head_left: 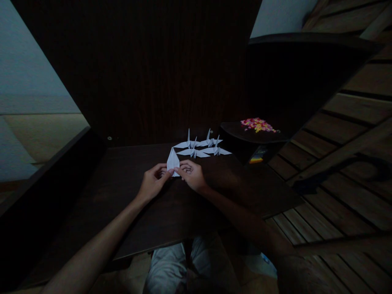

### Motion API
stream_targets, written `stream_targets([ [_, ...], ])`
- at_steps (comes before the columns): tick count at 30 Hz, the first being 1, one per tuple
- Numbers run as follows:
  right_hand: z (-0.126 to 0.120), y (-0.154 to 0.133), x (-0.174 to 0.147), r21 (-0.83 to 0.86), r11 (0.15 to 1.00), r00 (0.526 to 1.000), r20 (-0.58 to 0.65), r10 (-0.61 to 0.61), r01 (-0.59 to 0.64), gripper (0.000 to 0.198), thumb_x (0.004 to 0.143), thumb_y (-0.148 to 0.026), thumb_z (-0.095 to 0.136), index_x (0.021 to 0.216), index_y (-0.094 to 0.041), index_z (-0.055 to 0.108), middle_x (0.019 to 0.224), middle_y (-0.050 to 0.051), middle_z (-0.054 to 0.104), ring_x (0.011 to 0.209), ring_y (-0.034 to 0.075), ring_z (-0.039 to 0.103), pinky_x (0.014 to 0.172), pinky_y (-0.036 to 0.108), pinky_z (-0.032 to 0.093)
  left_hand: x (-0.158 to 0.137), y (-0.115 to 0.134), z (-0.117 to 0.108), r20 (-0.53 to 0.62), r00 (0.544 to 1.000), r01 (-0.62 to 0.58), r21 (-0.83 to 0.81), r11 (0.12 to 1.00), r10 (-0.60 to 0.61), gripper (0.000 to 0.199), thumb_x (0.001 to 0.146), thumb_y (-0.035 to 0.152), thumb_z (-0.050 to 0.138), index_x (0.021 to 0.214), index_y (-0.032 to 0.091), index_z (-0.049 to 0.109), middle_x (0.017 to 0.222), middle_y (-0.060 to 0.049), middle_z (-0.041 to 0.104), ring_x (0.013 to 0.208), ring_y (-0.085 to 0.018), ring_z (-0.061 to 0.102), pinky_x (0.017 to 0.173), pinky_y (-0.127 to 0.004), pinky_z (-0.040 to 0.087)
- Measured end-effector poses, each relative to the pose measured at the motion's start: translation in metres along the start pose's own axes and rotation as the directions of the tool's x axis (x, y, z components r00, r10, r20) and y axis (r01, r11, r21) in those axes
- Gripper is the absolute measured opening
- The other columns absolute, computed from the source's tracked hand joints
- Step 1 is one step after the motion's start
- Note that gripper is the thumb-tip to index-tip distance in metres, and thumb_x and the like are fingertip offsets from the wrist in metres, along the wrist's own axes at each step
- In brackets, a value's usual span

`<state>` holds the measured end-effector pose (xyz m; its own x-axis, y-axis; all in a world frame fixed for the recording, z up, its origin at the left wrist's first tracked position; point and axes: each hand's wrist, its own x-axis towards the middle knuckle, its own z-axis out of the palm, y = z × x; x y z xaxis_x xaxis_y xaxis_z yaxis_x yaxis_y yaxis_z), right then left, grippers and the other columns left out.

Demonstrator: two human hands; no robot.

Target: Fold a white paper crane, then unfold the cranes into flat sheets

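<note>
Between my two hands is a piece of white folded paper (173, 159), kite-shaped with its narrow point facing away from me and a crease down its middle. My left hand (155, 179) pinches its lower left side, thumb on top and fingers curled beneath. On the lower right side, my right hand (191, 174) grips it the same way, thumb pressed on the face. Just beyond my right hand stand several white paper cranes (194, 153) in two rows, wings spread and thin points raised.
A dark wooden desk (137, 228) lies under my hands, with a tall dark back panel (147, 73) behind. On a raised corner shelf (232, 130) at the right sits a heap of small pink, red and yellow pieces (259, 125). A side panel (45, 171) borders the left.
</note>
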<state>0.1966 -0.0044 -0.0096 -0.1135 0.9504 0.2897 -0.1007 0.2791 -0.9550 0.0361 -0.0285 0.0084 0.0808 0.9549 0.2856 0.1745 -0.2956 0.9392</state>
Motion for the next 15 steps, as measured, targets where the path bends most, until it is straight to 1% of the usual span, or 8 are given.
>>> stream_targets([
  [3, 0.0000, 0.0026, 0.0001, -0.005, 1.000, 1.000, 0.002, -0.004, 0.004, 0.032, 0.064, -0.041, 0.076, 0.080, -0.018, 0.060, 0.061, -0.003, 0.057, 0.051, 0.009, 0.052, 0.041, 0.020, 0.043, 0.0002, 0.0011, -0.0009, -0.021, 1.000, -0.005, 0.022, 1.000, 0.006, 0.035, 0.073, 0.044, 0.071, 0.092, 0.014, 0.069, 0.080, -0.005, 0.071, 0.070, -0.017, 0.064, 0.066, -0.026, 0.050],
  [9, 0.0003, 0.0015, 0.0006, -0.013, 1.000, 1.000, -0.003, 0.017, -0.017, 0.034, 0.062, -0.044, 0.078, 0.075, -0.018, 0.060, 0.061, -0.002, 0.057, 0.051, 0.010, 0.053, 0.040, 0.020, 0.043, -0.0004, 0.0058, -0.0031, -0.018, 1.000, -0.018, 0.108, 0.994, 0.020, 0.029, 0.077, 0.043, 0.065, 0.082, 0.015, 0.072, 0.066, -0.002, 0.068, 0.063, -0.017, 0.061, 0.061, -0.026, 0.047],
  [15, -0.0013, -0.0046, 0.0010, -0.005, 0.999, 0.999, 0.009, 0.047, -0.047, 0.037, 0.060, -0.047, 0.079, 0.072, -0.018, 0.059, 0.059, -0.004, 0.057, 0.043, 0.007, 0.049, 0.036, 0.018, 0.038, 0.0009, 0.0050, -0.0041, -0.021, 1.000, -0.013, 0.117, 0.993, 0.016, 0.029, 0.078, 0.043, 0.063, 0.076, 0.015, 0.073, 0.066, -0.002, 0.068, 0.062, -0.017, 0.059, 0.059, -0.026, 0.046],
])
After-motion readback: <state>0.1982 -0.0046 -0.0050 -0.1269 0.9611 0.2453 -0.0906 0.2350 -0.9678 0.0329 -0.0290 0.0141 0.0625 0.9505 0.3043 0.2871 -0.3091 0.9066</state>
